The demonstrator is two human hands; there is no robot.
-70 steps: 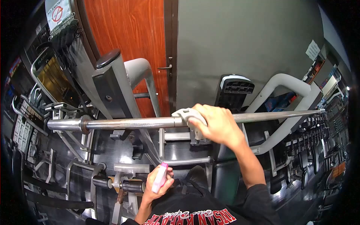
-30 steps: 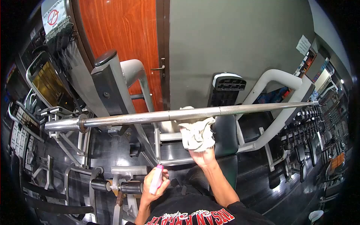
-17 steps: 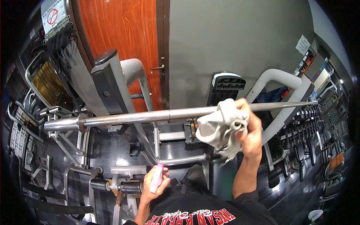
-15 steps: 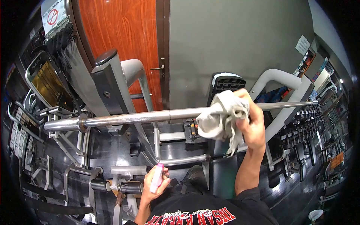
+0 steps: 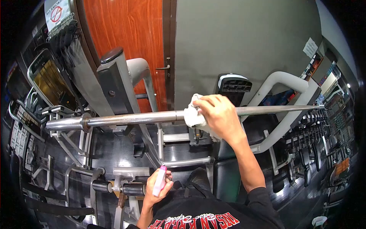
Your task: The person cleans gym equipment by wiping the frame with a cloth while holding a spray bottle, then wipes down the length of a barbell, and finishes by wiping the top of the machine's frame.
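A long metal barbell runs across the view at chest height, its thick sleeve at the left end. My right hand is closed over a white cloth, which is wrapped against the bar near its middle. Part of the cloth is hidden beneath my fingers. Low in front of my body, my left hand grips a small spray bottle with a pink top and a pale, whitish-pink body. That bottle is well below the bar and apart from it.
Behind the bar stand a grey machine frame and a wooden door. A dark padded bench is right of my legs. Dumbbells fill a rack at the right, and a roller-pad machine sits lower left.
My right hand has moved left along the bar with the cloth and turned so its back faces up. The cloth is now bunched tighter. My left hand has stayed nearly still.
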